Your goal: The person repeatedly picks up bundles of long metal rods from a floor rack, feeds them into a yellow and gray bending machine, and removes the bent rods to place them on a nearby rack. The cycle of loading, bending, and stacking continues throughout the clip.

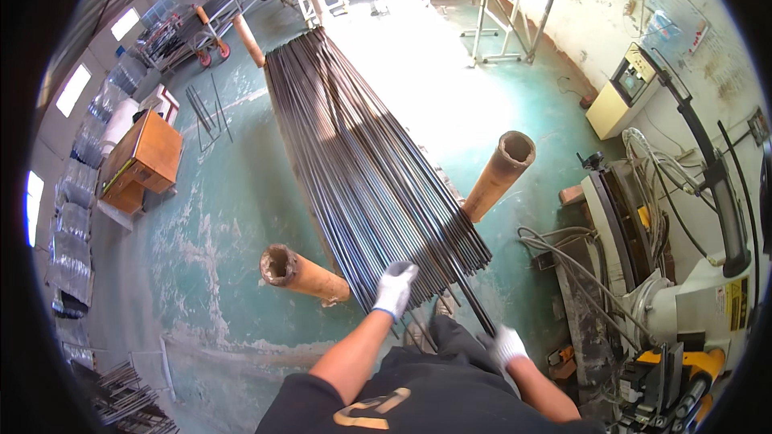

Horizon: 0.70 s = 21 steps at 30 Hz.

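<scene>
A long bed of dark metal rods runs away from me, their near ends stopping just before my body. My left hand, in a white glove with grey fingertips, is over the near left ends of the rods. Its fingers look curled together, and whatever they hold is hidden. A few rods stick out toward me past the others on the right. At their tips is my right hand, also gloved in white, closed around the ends; its fingertips are slightly blurred.
Upright rusty tubes flank the rods, one left and one right. A machine with cables stands close on my right. Further left is a wooden desk; more rods lie lower left. A metal-framed table stands far back.
</scene>
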### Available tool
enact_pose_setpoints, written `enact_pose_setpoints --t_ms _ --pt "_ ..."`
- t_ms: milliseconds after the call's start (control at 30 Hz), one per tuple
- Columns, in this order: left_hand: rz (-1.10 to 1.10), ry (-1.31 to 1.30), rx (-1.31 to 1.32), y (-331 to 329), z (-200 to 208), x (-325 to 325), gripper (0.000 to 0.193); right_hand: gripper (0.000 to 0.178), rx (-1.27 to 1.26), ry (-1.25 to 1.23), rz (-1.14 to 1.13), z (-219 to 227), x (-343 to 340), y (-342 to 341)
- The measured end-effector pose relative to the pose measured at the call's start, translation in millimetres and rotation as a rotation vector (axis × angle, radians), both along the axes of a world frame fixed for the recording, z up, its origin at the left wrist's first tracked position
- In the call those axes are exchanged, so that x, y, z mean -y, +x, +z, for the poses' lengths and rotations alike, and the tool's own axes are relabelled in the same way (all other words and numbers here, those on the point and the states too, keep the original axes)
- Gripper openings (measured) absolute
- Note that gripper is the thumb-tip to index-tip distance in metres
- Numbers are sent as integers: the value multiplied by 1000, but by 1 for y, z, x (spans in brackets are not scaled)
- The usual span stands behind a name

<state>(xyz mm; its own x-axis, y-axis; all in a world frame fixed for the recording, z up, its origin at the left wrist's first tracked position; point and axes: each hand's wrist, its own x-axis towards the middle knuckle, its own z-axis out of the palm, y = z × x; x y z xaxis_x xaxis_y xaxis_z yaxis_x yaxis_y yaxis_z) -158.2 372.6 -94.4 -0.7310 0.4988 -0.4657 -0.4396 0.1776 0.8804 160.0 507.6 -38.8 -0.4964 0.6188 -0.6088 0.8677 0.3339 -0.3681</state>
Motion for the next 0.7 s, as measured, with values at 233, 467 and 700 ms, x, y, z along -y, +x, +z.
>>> enact_pose_setpoints --t_ms 233,467,700 --pt "-16 408 820 45 12 -54 38 40 291 148 -61 100 163 265" --pt "-36 209 830 128 -7 -64 14 38 294 403 -395 73 196 299" --pt "-217 282 698 256 179 -92 9 20 386 571 -571 53 208 584"
